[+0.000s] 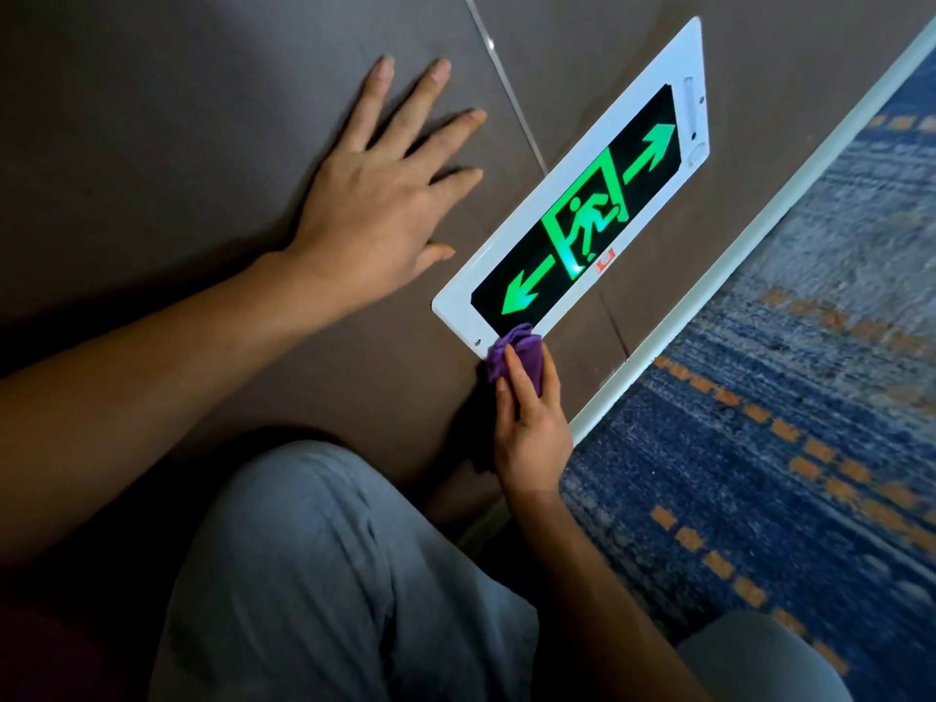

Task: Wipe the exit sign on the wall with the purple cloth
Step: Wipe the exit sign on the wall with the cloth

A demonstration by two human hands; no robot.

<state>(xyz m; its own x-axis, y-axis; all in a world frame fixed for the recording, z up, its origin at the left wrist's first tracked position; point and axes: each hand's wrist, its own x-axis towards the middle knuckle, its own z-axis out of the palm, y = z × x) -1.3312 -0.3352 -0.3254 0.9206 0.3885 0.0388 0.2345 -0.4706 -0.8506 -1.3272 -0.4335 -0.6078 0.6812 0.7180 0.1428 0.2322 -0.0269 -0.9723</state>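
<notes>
The exit sign is a white-framed black panel with a green running figure and two green arrows, mounted low on the brown wall. My right hand grips the bunched purple cloth, and the cloth's tip touches the sign's lower left corner, just under the left arrow. My left hand lies flat on the wall with its fingers spread, just left of the sign and not touching it.
A white skirting strip runs along the wall's foot beside a blue carpet with orange marks. My knees in grey trousers fill the lower part of the view, close to the wall. A thin seam crosses the wall.
</notes>
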